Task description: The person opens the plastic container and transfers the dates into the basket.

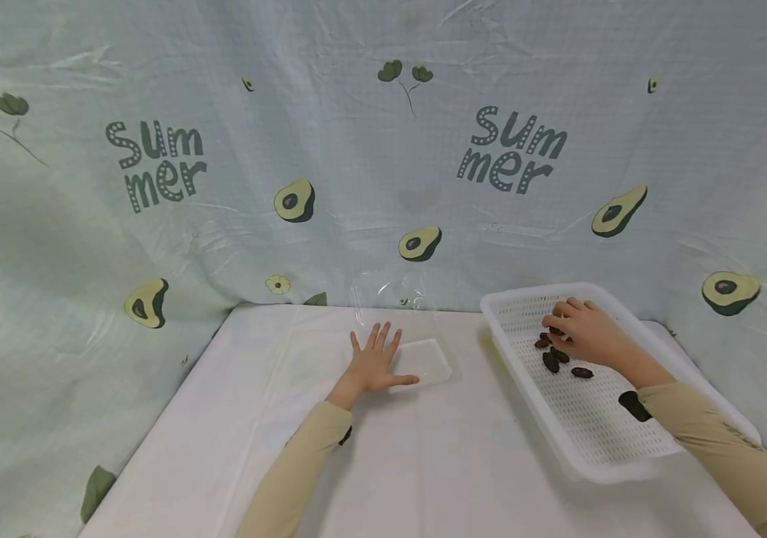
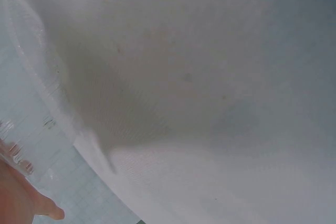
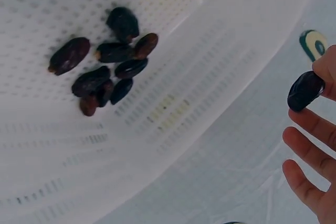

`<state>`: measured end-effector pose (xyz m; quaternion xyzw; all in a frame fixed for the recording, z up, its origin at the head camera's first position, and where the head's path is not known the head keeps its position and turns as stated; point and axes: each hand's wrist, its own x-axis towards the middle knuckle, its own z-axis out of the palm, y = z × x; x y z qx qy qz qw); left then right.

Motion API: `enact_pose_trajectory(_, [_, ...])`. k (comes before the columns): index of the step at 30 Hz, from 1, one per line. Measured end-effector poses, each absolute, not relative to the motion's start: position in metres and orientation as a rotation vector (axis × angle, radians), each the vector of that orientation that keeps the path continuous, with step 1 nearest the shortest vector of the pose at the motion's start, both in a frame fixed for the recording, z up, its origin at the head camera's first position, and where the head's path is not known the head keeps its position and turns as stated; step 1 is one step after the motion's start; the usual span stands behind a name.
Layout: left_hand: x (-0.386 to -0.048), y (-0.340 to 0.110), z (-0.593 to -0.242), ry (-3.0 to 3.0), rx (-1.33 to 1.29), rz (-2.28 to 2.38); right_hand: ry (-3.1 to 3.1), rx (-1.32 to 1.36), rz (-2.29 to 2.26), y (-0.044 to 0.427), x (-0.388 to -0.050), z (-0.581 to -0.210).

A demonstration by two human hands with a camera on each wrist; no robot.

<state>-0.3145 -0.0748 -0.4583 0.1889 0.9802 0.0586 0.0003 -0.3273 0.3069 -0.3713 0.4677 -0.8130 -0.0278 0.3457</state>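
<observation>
My right hand (image 1: 590,333) is over the far part of a white perforated plastic basket (image 1: 598,426). In the right wrist view, its thumb and forefinger pinch a dark, glossy date (image 3: 306,91), while the other fingers stay spread. Several more dates (image 3: 70,55) lie grouped on the basket's floor. My left hand (image 1: 371,366) is spread, fingers straight, at the left side of a clear plastic container (image 1: 426,360) whose transparent lid (image 1: 393,293) stands raised at the back. Whether the left hand touches the container cannot be told. Only part of that hand shows in the left wrist view.
A white cloth (image 1: 383,463) covers the table. Behind and beside it hangs a pale plastic curtain (image 1: 356,149) printed with avocados and lettering. The basket's raised rim (image 1: 524,366) stands between the dates and the container.
</observation>
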Motion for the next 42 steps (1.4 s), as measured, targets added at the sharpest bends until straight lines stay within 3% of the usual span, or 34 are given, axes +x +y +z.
enact_pose_trajectory(13, [-0.317,-0.076,-0.461,3.083,0.582,0.177,-2.356,0.941,-0.197,0.361,-0.336,-0.388])
enact_pose_trajectory(31, [-0.317,-0.078,-0.461,3.090,0.577,0.180,-2.412,0.952,-0.293,0.396,-0.338,-0.420])
enact_pose_trajectory(42, [-0.318,-0.079,-0.461,3.089,0.578,0.178,-2.506,0.908,-0.305,0.400,-0.338,-0.421])
